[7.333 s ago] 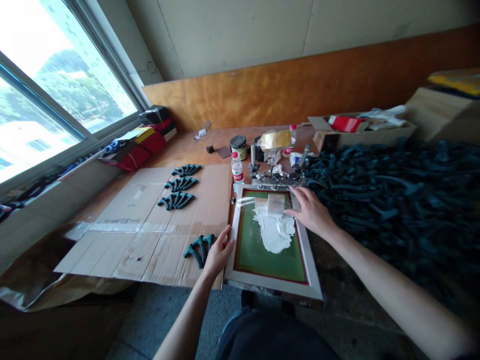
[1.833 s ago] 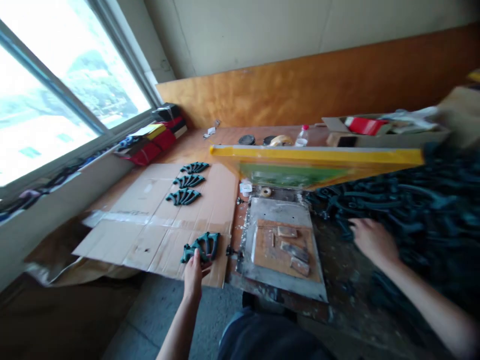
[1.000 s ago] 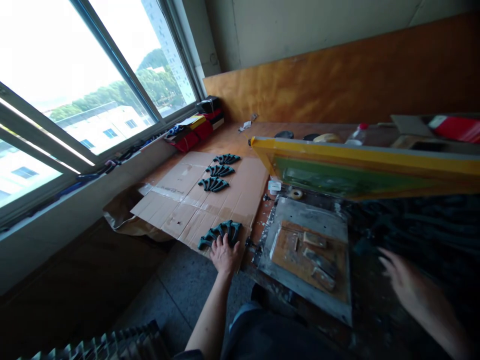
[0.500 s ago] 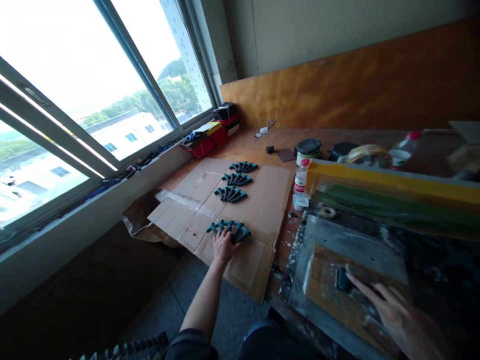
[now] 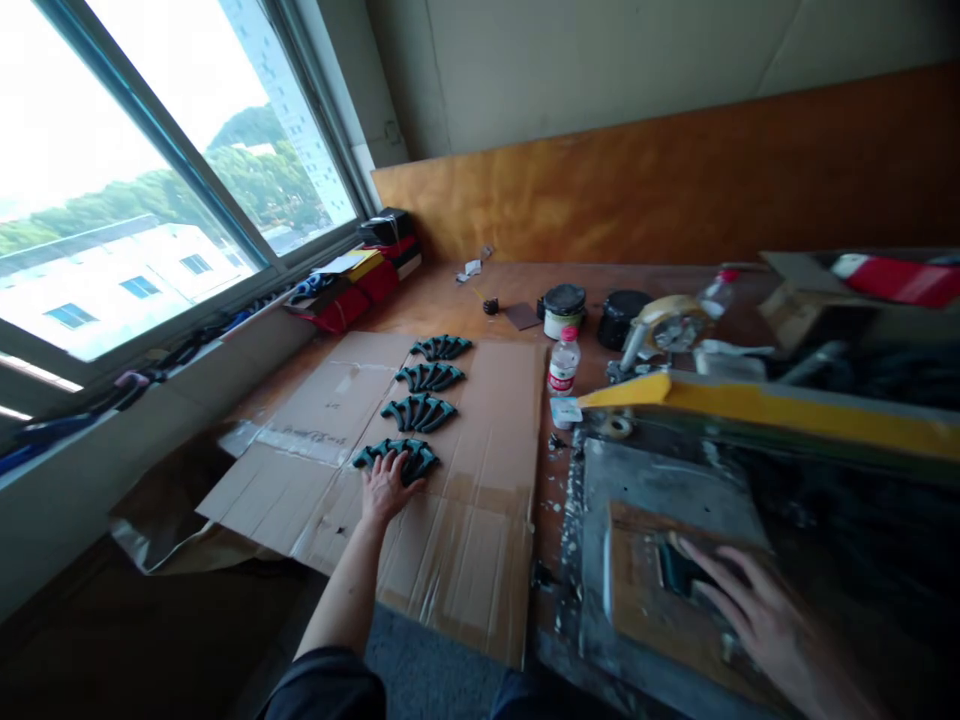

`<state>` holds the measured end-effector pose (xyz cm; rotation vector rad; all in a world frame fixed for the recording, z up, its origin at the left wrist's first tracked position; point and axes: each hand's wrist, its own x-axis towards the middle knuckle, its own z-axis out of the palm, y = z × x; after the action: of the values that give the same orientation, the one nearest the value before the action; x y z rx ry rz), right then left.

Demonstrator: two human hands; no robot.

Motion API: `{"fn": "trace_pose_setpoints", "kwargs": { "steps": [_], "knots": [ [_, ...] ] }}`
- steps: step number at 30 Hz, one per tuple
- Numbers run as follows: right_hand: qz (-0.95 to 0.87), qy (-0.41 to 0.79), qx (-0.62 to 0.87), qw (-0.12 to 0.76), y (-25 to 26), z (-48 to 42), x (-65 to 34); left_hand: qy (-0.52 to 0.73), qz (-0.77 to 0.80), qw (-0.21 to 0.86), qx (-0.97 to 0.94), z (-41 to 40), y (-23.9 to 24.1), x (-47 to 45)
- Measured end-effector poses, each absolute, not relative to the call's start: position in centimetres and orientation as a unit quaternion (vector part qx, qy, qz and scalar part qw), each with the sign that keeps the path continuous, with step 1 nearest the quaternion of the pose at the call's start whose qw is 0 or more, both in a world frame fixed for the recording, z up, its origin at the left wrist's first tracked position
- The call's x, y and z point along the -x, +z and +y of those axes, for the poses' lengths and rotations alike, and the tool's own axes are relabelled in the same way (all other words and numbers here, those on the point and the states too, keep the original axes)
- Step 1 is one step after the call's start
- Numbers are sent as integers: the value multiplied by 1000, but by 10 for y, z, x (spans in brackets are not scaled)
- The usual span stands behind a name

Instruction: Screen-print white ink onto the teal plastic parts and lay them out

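Observation:
My left hand rests on a dark green fan-shaped ribbed piece on the cardboard sheet. Its fingers lie over the ribs, with the thumb at the right side, gripping it. Three similar fan-shaped pieces lie in a row beyond it. On the right, my right hand reaches over a wooden board, fingers stretched out and apart. The fingertips touch or nearly touch a small dark green block on that board; blur hides the exact contact.
A water bottle with a red cap stands beyond the metal plate. Lidded tubs and a tape roll sit farther back. A yellow-edged machine part crosses the right side. Red boxes line the window ledge.
My left hand and the fan-shaped piece under it have moved closer to the other three. My right fingers have come further around the small block. The view has swung to the right.

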<state>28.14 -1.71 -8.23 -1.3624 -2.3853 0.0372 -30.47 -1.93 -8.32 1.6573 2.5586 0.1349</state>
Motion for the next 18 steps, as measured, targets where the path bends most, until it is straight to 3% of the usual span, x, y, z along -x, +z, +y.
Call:
{"fn": "trace_pose_setpoints", "kwargs": {
  "steps": [2,5,10,14,18],
  "knots": [
    [-880,23,447,159,-68,-15,-268,98,839,26,-535,-12,-73,286],
    [-922,48,371,101,-61,-11,-255,280,796,60,-533,13,-37,233],
    [-923,92,365,82,-62,-12,-251,592,557,347,-468,57,73,96],
    [-906,110,391,121,-49,-9,-269,618,447,440,-473,59,139,21],
    [-825,98,512,217,-31,6,-325,606,490,433,-452,21,137,13]
  ]
}}
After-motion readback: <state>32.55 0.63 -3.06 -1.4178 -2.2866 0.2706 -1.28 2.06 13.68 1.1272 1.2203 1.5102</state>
